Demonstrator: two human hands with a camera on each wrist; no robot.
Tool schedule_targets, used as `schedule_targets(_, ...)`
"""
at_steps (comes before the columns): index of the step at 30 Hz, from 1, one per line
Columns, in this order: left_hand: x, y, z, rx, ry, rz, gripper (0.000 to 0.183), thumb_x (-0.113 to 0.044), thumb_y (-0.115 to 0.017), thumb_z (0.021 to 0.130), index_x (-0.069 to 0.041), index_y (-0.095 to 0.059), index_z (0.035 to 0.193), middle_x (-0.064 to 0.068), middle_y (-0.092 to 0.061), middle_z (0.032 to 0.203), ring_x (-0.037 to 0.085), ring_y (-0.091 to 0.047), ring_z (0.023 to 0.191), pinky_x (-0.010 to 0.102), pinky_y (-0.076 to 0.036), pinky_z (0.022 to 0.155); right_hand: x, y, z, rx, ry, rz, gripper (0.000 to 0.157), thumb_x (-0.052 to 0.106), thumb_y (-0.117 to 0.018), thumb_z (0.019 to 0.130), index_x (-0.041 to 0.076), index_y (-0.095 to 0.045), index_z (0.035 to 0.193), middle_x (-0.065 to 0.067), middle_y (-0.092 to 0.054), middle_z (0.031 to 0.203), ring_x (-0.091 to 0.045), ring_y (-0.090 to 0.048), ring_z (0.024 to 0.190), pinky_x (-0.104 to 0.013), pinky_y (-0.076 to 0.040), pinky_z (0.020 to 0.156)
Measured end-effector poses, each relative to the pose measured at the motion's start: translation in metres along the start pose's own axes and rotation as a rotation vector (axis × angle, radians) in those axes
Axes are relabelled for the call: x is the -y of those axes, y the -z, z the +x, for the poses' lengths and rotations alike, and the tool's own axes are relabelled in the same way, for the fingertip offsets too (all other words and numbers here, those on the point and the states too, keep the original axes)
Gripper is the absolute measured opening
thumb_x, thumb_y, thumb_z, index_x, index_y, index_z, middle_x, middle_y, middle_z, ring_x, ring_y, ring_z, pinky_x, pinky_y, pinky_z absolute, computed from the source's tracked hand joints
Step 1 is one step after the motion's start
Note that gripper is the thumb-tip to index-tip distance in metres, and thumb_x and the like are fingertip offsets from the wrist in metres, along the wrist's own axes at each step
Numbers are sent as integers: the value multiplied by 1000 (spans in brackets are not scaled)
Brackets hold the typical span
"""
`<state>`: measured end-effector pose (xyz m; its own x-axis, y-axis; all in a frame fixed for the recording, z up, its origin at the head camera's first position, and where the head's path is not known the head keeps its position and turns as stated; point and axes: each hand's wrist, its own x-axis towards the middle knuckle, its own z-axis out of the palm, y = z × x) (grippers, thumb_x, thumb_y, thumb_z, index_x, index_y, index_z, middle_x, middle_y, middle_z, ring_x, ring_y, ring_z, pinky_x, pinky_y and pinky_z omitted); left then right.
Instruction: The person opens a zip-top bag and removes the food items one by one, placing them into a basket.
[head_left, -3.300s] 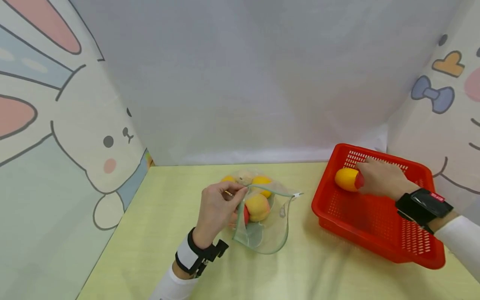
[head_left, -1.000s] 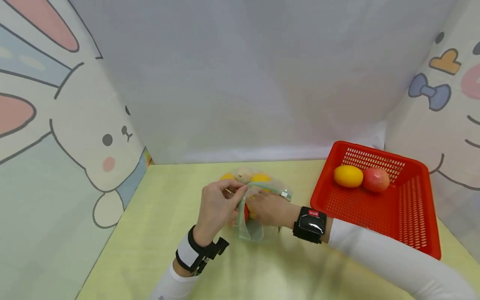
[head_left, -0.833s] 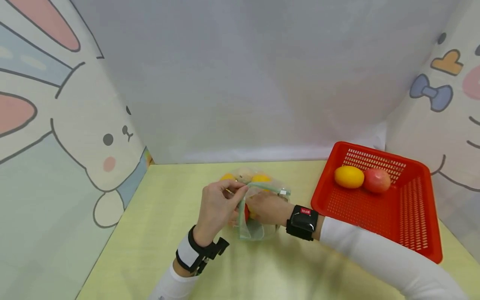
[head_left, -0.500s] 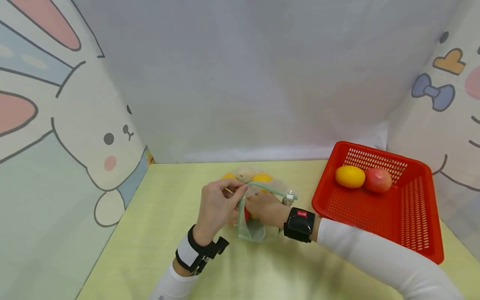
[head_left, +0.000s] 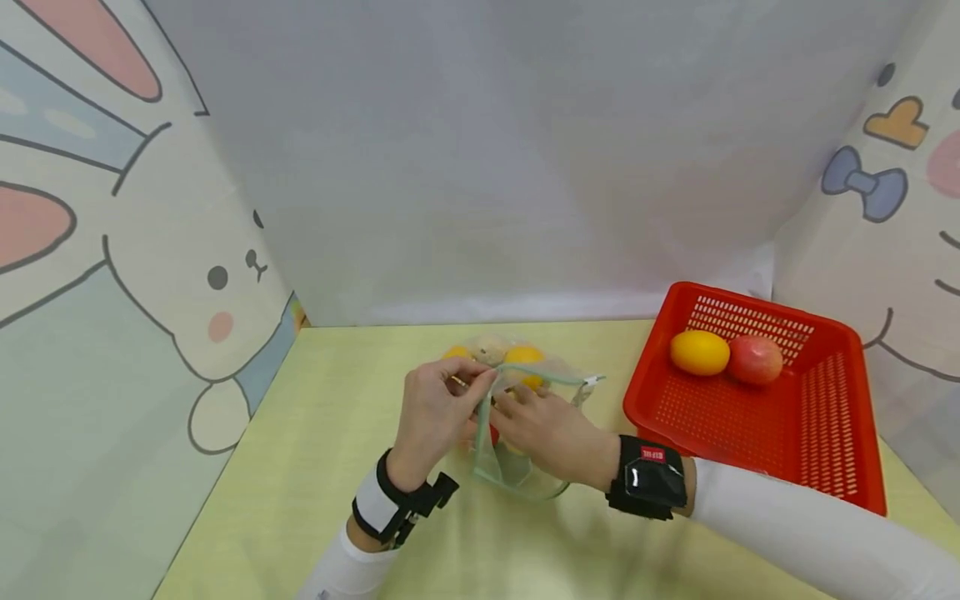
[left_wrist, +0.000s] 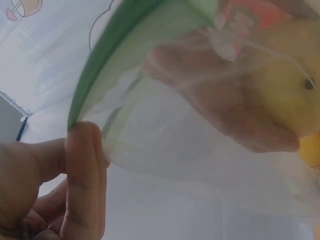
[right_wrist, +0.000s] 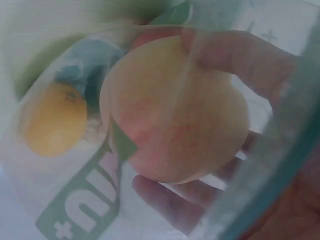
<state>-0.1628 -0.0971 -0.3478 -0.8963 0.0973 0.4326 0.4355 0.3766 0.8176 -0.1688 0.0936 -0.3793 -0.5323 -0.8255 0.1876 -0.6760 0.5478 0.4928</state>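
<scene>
My left hand (head_left: 437, 421) pinches the green-edged rim of a clear zip bag (head_left: 525, 485) with thumb and fingertips. My right hand (head_left: 558, 435) reaches through the bag's open mouth. In the right wrist view, its thumb and fingers curl round a pink-and-yellow peach (right_wrist: 172, 115) inside the bag. From the head view the peach is mostly hidden under that hand. Deeper in the bag lie an orange fruit (right_wrist: 54, 120), a yellow fruit (head_left: 525, 357) and a pale round fruit (head_left: 489, 350). A bit of red fruit (head_left: 494, 434) shows beside the rim.
A red perforated basket (head_left: 750, 437) stands at the right on the pale yellow table (head_left: 337, 375). In it a yellow lemon (head_left: 700, 352) touches a pinkish-red round fruit (head_left: 755, 360). Cartoon-printed walls and a plain back panel enclose the table.
My right hand put the pinkish-red fruit beside the lemon, then moved left into the bag. Over the last half second it has drawn back slightly. My left hand stays put.
</scene>
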Motion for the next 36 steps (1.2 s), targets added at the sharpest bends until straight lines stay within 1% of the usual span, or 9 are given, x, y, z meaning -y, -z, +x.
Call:
schedule_targets(3,0,0,1,-6,-13,1,7,-9,-80,93,-3,-83,93,12,-79,84,10,-66,57,23,-57,51,-5,16,-8,-52,18,94,51,15,-85,88,12,-62,133,-5,-68,130,-24,-68,111,-26,-64,77)
schedule_targets(7,0,1,1,-14,-20,13,7,-10,-81,93,-3,-83,93,11,-79,83,11,-66,58,22,-57,51,-17,37,-19,10,23,235,62,19,-88,85,9,-58,139,-10,-61,137,-28,-63,122,-32,-66,82)
schedule_targets(10,0,1,1,-16,-20,26,6,-10,-81,93,-4,-83,92,11,-79,83,11,-66,58,22,-56,52,-28,52,-29,78,-14,413,74,22,-92,80,10,-54,143,-9,-57,144,-27,-61,124,-35,-66,82)
schedule_targets(13,0,2,1,-19,-20,35,6,-10,-81,93,-4,-83,92,10,-79,83,10,-65,57,21,-56,52,-41,63,-41,112,-75,608,75,22,-93,79,14,-53,143,-3,-57,146,-24,-62,126,-36,-66,88)
schedule_targets(17,2,1,2,-28,-24,49,6,-11,-82,92,-5,-83,92,10,-79,83,9,-63,56,21,-55,52,-58,73,-60,115,-125,725,74,24,-92,80,19,-53,143,3,-56,148,-16,-63,122,-33,-64,93)
schedule_targets(20,3,0,2,-31,-26,48,5,-10,-82,92,-5,-83,92,10,-79,83,8,-63,57,21,-55,52,-72,78,-76,110,-166,737,75,26,-94,79,21,-53,142,7,-57,147,-11,-64,117,-31,-63,93)
schedule_targets(26,4,-1,2,-26,-24,34,4,-9,-82,91,-5,-83,92,10,-79,83,8,-63,56,21,-56,53,-107,73,-104,129,-298,619,80,36,-99,71,25,-58,138,8,-65,139,-15,-63,120,-36,-64,90)
schedule_targets(31,2,0,3,-27,-29,42,5,-9,-82,91,-4,-83,93,11,-79,84,11,-65,58,20,-56,54,-141,44,-122,196,-419,587,76,34,-101,68,20,-66,134,0,-72,126,-22,-65,112,-47,-64,87)
schedule_targets(36,1,-1,2,-31,-17,47,5,-9,-83,91,-4,-83,92,11,-79,85,9,-64,58,20,-56,54,-173,4,-137,282,-510,585,69,32,-100,67,19,-69,127,2,-72,108,-18,-63,98,-42,-60,80)
